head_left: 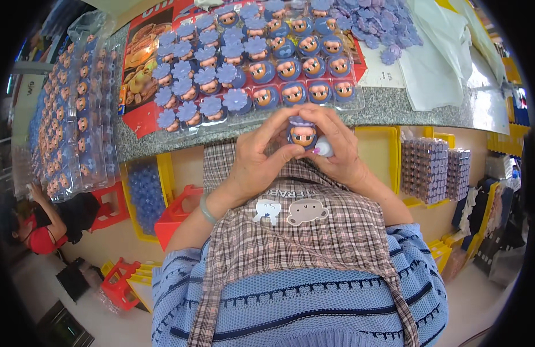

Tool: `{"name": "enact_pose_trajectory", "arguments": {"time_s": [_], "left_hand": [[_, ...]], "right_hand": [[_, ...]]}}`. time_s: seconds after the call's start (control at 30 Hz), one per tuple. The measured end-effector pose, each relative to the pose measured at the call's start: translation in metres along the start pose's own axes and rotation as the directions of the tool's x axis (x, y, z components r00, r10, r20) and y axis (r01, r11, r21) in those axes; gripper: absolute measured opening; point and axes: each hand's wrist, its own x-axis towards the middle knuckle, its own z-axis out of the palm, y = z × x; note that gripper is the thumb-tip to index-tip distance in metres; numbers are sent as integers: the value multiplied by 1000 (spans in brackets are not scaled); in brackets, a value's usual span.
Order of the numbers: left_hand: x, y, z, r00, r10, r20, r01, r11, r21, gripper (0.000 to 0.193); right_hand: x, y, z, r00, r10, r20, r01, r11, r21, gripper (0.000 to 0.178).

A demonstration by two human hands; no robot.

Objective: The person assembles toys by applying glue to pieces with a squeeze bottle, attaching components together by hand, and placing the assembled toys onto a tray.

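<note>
Between my hands, just off the counter's front edge, is a small doll head [303, 137] with a blue hood and an orange-brown face. My left hand [257, 151] closes on it from the left, thumb at its lower side. From the other side my right hand [344, 151] curls round it, fingers over the top, where a purple-blue piece shows. A whitish rounded object [323, 147] sits under my right fingers; its kind is hidden. Beyond my hands, a clear tray [360, 99] bears rows of similar heads, those on the left mostly capped with blue flower pieces [205, 76].
Loose flower pieces [374, 23] lie heaped at the far right beside white plastic sheeting [432, 58]. Stacked trays of heads [82, 110] stand at the left. Below are a yellow crate [128, 199] and a red stool [183, 205]. A co-worker's arm [48, 208] shows at far left.
</note>
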Motion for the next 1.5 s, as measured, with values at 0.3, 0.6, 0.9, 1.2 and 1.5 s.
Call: {"name": "enact_pose_trajectory", "arguments": {"time_s": [0.3, 0.6, 0.9, 1.2, 1.5], "left_hand": [[57, 20, -7, 992, -130, -1, 127, 970, -208, 32], [231, -13, -52, 958, 281, 60, -218, 575, 789, 21], [255, -41, -49, 910, 308, 277, -363, 269, 892, 21], [262, -19, -47, 978, 8, 209, -200, 318, 927, 18], [223, -4, -87, 871, 340, 354, -418, 136, 898, 18]], "right_hand": [[13, 5, -23, 968, 240, -67, -237, 970, 49, 66], [-7, 14, -44, 956, 263, -127, -276, 957, -93, 52], [-18, 19, -48, 946, 300, -120, -306, 952, -33, 47], [-17, 19, -44, 957, 274, -96, -279, 959, -45, 44], [-25, 21, -48, 943, 301, -141, -311, 949, -51, 42]]}}
